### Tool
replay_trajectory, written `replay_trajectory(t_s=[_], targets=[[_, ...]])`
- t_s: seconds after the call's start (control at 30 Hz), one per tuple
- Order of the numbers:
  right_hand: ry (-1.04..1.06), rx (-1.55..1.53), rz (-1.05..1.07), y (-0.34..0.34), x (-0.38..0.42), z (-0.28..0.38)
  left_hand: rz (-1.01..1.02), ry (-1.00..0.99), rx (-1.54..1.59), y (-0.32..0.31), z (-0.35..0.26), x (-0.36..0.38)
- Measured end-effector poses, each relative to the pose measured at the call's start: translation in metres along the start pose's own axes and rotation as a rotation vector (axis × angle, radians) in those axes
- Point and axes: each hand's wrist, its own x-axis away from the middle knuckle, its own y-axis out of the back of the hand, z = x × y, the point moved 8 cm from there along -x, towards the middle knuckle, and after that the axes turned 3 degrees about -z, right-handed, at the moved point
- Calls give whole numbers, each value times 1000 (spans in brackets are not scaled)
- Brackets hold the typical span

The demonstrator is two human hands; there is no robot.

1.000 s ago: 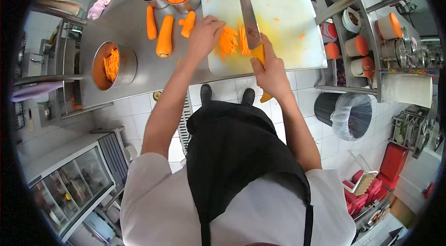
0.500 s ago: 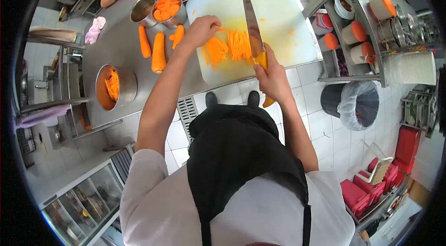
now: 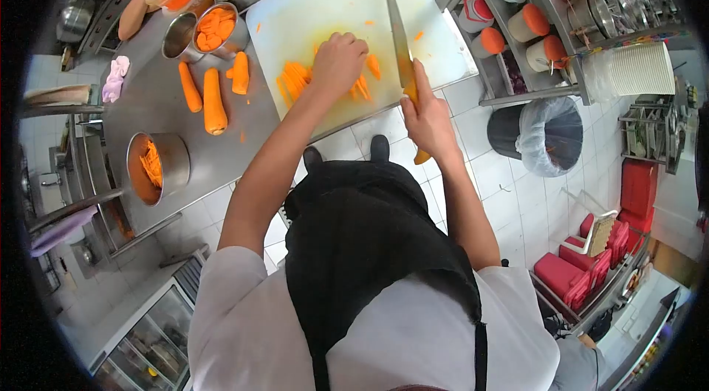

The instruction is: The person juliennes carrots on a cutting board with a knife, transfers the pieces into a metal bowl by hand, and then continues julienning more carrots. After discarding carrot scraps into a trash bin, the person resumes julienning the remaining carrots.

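My right hand (image 3: 430,125) is wrapped round the yellow handle of a large kitchen knife (image 3: 399,36). Its blade points away from me over the white cutting board (image 3: 436,51), to the right of the cut carrot. My left hand (image 3: 340,62) is on a pile of carrot strips, fingers curled together over it. Strips stick out on both sides of the hand, but the fingertips are partly hidden. A second bunch of carrot strips (image 3: 294,79) lies left of that hand, by the board's near left edge.
Peeled carrots (image 3: 214,103) lie on the steel counter (image 3: 148,107). Beside them stand a metal pot of carrot slices (image 3: 216,28) and, nearer, a pot of carrot strips (image 3: 151,163). Another person's arm (image 3: 134,16) reaches in at upper left. A lined bin (image 3: 550,136) stands at right.
My left hand has moved right, from the board's left side onto the carrot strips, and some have shifted under it. My right hand still holds the knife. The whole view has swung slightly.
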Motion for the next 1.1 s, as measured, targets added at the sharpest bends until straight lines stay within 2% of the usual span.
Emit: replay_trajectory(t_s=[0.1,0.23,0.33,0.4,0.63,0.73,0.83,1.1], targets=[[140,42,-29,-11,-5,9,-96,-40,-1,5,-5,18],[68,60,48,-24,-10,17,-162,-53,51,3,-10,27],[187,52,-21,-33,-12,17,-190,-48,47,2,-10,29],[188,80,-25,-35,-13,18,-206,-44,52,3,-10,29],[106,141,21,-40,-12,19,-214,-78,61,1,-11,24],[106,150,-21,-55,-19,10,-189,-108,62,-2,-10,26],[193,150,-57,-54,-35,13,-164,-123,36,-1,-11,21],[196,149,1,-35,-32,23,-195,-96,53,-3,-6,23]])
